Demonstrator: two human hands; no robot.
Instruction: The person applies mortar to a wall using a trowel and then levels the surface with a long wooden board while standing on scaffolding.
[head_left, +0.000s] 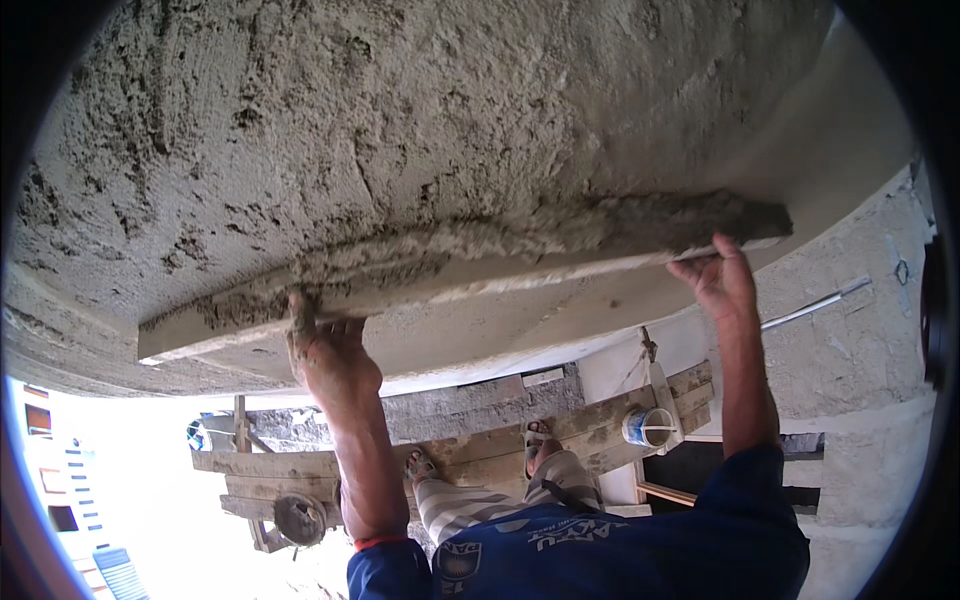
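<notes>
A long screed board [480,290] lies against a grey mortar-covered surface [400,110], slanting up toward the right. Wet mortar [520,230] is heaped in a ridge along its upper side. My left hand [335,350] grips the board toward its left end, with mortar smeared over the thumb and wrist. Near the right end, my right hand [720,280] is closed on the board's lower edge, thumb up against its face. Above the board the mortar is rough and pitted; below it the surface looks smoother.
My feet stand on a wooden plank platform [480,455]. A white and blue bucket [635,428] sits on it to the right, and a round mortar-stained pan [300,520] at the left. A pale rod [815,303] lies along the wall at right. Bright glare fills the lower left.
</notes>
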